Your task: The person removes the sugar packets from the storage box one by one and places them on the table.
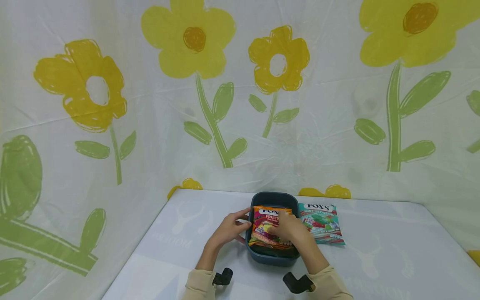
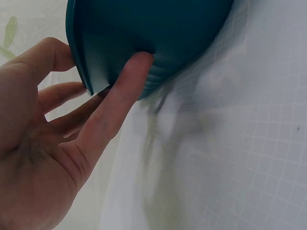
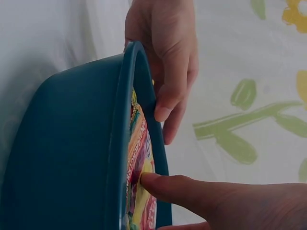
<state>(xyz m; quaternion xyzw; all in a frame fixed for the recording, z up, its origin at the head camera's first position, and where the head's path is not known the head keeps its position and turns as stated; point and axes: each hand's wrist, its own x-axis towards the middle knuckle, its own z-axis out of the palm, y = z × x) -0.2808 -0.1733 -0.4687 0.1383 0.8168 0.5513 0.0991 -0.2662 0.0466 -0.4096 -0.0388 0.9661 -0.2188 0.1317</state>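
Observation:
A dark teal plastic tub (image 1: 275, 261) stands on the table, and an orange-red bag of Fox's fruit candy (image 1: 267, 231) lies inside it. My left hand (image 1: 228, 228) grips the tub's left rim, with one finger against the outer wall in the left wrist view. My right hand (image 1: 292, 228) reaches over the right rim and presses on the candy bag. The right wrist view shows its thumb (image 3: 168, 186) touching the bag's printed face; its other fingers are mostly hidden there. Right of the tub lies a teal bag of Fox's mint candy (image 1: 323, 225), partly behind my right hand.
The white table (image 1: 378, 246) carries faint grey prints. Behind it and at the left hangs a white cloth (image 1: 322, 112) with yellow flowers and green leaves. A black strap piece (image 1: 223, 276) sits at each wrist, over beige sleeves (image 1: 200, 283).

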